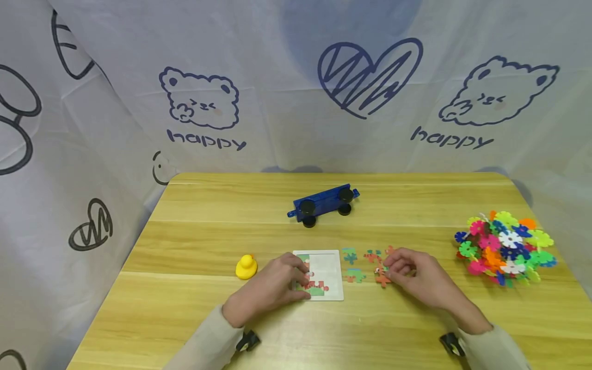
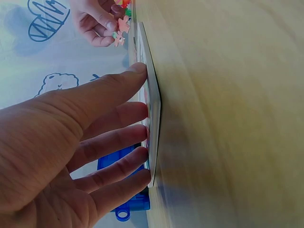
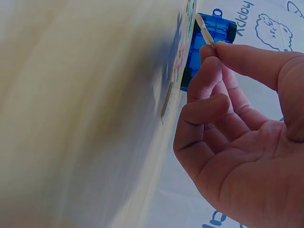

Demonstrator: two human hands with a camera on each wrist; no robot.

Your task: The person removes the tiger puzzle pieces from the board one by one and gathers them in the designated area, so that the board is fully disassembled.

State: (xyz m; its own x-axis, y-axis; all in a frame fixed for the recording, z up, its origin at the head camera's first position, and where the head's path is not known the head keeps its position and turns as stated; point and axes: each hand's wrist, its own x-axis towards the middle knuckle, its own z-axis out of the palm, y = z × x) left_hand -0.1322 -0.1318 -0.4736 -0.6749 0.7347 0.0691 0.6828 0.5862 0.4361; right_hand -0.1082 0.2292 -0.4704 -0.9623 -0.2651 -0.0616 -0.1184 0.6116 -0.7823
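Note:
My left hand [image 1: 296, 275] lies flat on the white puzzle board [image 1: 329, 267], fingers straight, pressing its left side; the left wrist view shows the fingertips [image 2: 140, 118] against the board's edge [image 2: 153, 109]. A few pieces sit in the board's lower part. My right hand [image 1: 392, 270] is just right of the board and pinches a small orange puzzle piece [image 1: 382, 277] between thumb and forefinger, seen edge-on as a thin puzzle piece [image 3: 205, 29] in the right wrist view. Several loose puzzle pieces [image 1: 356, 264] lie between the board and that hand.
A blue toy car base [image 1: 324, 203] with black wheels lies behind the board. A yellow rubber duck [image 1: 246, 266] stands left of my left hand. A pile of colourful plastic snowflake discs [image 1: 504, 246] sits at the table's right edge. Printed cloth hangs behind the wooden table [image 1: 208, 205].

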